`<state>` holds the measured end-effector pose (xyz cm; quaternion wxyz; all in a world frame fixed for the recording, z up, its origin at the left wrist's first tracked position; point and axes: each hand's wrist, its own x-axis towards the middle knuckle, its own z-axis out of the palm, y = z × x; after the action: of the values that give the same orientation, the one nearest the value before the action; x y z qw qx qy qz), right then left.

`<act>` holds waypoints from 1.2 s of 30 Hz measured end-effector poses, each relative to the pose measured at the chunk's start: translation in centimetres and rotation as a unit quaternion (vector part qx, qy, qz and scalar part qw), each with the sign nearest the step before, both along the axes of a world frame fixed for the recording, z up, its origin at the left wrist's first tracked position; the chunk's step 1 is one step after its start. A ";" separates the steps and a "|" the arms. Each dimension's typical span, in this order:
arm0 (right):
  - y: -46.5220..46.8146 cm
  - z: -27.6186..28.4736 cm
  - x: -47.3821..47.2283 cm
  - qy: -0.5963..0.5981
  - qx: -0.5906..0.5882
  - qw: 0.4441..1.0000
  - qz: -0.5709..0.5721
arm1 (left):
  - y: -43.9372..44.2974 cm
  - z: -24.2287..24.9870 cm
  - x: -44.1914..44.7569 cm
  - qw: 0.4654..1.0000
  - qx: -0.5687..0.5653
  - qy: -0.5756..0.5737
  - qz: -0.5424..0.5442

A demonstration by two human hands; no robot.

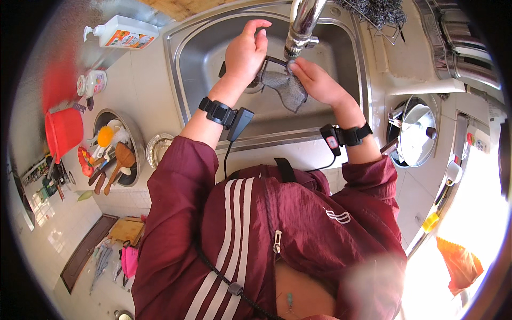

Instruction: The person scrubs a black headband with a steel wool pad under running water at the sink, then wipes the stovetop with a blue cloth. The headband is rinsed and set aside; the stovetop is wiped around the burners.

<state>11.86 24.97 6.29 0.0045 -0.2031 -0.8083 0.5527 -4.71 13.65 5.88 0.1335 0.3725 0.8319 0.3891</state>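
Observation:
Over the stainless steel sink basin (256, 120), my right hand (320, 82) pinches a grey mesh cloth (286, 86) right beneath the chrome faucet (298, 40). The cloth hangs down into the basin. My left hand (247, 50) is just left of it, palm turned partly up and fingers curled; a dark-framed object (276, 60) shows between the hands, and part of it is hidden, so I cannot tell whether the left hand grips it. The drain lies partly hidden behind my left wrist.
A white pump bottle (130, 34) and a lidded jar (94, 83) stand left of the sink. Lower left are a red plastic container (66, 130) and a metal bowl of utensils (138, 152). Steel wool (378, 12) sits at upper right, and a glass-lidded pan (418, 136) at right.

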 end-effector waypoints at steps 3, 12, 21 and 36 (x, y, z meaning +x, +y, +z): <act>0.3 0.4 0.2 -0.020 -0.016 0.999 0.023 | 0.1 -0.3 0.0 0.999 0.030 0.013 0.011; -0.3 -1.0 0.1 0.062 0.026 0.998 0.010 | 0.4 -1.4 -1.6 0.989 0.149 0.010 -0.002; 0.9 -2.5 2.0 0.064 -0.118 0.990 -0.048 | -1.7 -1.2 -5.5 0.942 0.024 -0.305 -0.136; 1.4 -1.0 -0.1 0.138 -0.234 0.924 -0.270 | -1.5 3.3 -2.0 0.963 -0.157 0.015 -0.217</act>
<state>11.71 26.32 5.25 0.2173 -0.3303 -0.5621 0.7265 -6.73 12.11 9.21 0.2593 0.5239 0.7838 0.2097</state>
